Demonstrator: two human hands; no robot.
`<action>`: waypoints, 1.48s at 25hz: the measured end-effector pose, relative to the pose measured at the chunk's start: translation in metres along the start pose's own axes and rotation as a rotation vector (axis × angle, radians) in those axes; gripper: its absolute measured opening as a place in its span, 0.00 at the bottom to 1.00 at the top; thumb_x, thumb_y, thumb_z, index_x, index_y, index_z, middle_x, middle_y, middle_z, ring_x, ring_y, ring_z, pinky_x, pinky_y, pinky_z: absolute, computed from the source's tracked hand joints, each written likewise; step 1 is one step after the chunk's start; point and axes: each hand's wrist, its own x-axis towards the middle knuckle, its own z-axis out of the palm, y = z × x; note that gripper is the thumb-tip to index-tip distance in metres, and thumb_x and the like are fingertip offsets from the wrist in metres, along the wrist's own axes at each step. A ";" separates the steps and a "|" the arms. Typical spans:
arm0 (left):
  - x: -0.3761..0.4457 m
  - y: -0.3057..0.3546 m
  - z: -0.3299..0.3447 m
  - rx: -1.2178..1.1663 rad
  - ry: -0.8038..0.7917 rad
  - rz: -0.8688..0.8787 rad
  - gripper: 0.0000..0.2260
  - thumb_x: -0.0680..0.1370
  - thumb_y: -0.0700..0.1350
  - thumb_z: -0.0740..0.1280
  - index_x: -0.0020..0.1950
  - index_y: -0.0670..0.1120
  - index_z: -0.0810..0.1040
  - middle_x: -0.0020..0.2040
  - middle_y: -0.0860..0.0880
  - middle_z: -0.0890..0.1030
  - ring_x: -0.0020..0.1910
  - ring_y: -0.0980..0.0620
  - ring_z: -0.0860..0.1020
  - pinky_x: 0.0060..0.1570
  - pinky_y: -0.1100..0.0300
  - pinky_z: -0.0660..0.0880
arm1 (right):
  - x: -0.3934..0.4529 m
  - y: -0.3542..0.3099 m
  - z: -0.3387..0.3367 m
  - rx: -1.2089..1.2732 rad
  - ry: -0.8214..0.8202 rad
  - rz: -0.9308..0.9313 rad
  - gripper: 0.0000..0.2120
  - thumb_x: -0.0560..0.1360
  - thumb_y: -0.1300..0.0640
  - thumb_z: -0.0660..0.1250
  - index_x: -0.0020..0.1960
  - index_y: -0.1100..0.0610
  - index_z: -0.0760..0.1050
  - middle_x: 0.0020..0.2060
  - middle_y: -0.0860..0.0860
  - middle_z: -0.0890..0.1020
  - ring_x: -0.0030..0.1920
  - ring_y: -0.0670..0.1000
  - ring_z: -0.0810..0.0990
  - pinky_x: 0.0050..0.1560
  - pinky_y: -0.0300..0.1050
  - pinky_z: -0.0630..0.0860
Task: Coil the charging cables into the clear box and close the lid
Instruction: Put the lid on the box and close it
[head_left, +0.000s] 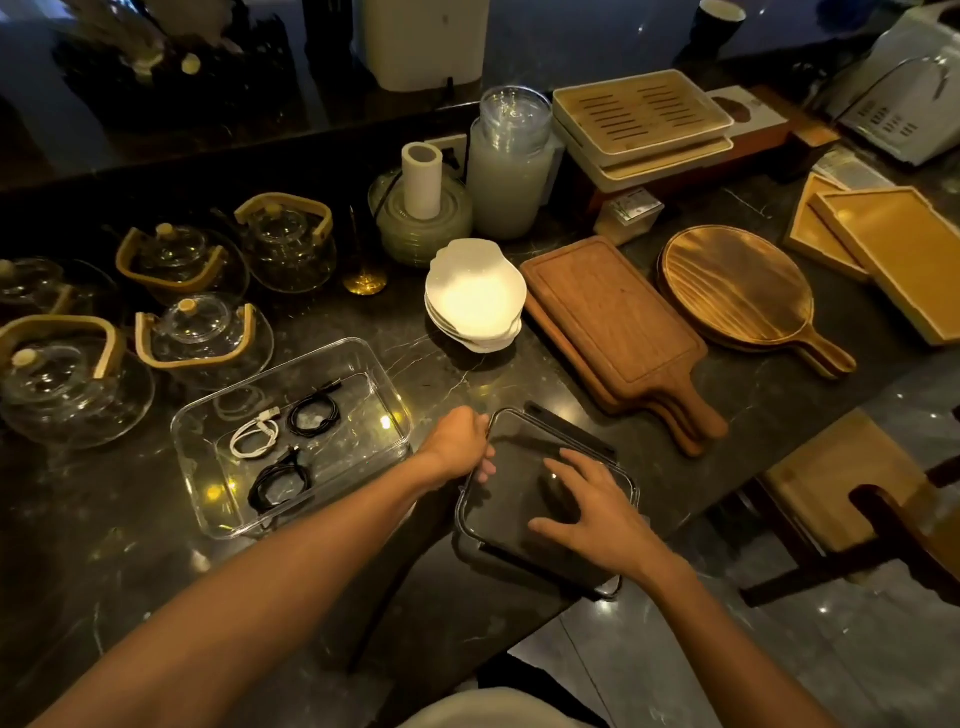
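The clear box (387, 392) stands open on the dark marble counter, left of centre. Inside it lie three coiled cables: a white cable (254, 436), a black cable (313, 414) behind it and another black cable (279, 482) in front. To the right of the box, the clear lid (519, 493) with its dark rim lies near the counter's front edge. My left hand (460, 441) grips the lid's left edge, fingers curled round the rim. My right hand (597, 512) rests on top of the lid with its fingers spread.
Glass teapots (202, 332) with wooden handles crowd the left. White bowls (472, 296) are stacked behind the lid. Wooden cutting boards (613, 317) and a round paddle board (737, 291) lie to the right. A wooden stool (841, 478) stands beyond the counter edge.
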 end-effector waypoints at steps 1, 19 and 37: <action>-0.007 0.006 -0.004 -0.065 0.016 0.028 0.17 0.85 0.48 0.55 0.49 0.37 0.74 0.37 0.42 0.82 0.32 0.46 0.83 0.35 0.52 0.82 | -0.001 -0.010 -0.007 0.016 -0.009 -0.018 0.43 0.72 0.31 0.68 0.81 0.45 0.59 0.82 0.46 0.54 0.81 0.50 0.55 0.78 0.56 0.62; -0.145 0.041 -0.195 -0.828 0.509 0.140 0.10 0.84 0.43 0.60 0.53 0.38 0.77 0.29 0.44 0.80 0.30 0.48 0.81 0.24 0.63 0.75 | 0.007 -0.162 -0.099 -0.048 0.101 -0.686 0.37 0.72 0.31 0.68 0.78 0.39 0.65 0.78 0.35 0.64 0.78 0.38 0.59 0.76 0.49 0.64; -0.196 -0.070 -0.223 -0.522 0.749 0.264 0.11 0.82 0.47 0.66 0.55 0.38 0.77 0.39 0.41 0.82 0.34 0.44 0.82 0.31 0.54 0.79 | 0.138 -0.273 -0.112 0.703 -0.255 -0.341 0.10 0.76 0.57 0.74 0.54 0.60 0.81 0.45 0.61 0.86 0.36 0.54 0.87 0.34 0.48 0.83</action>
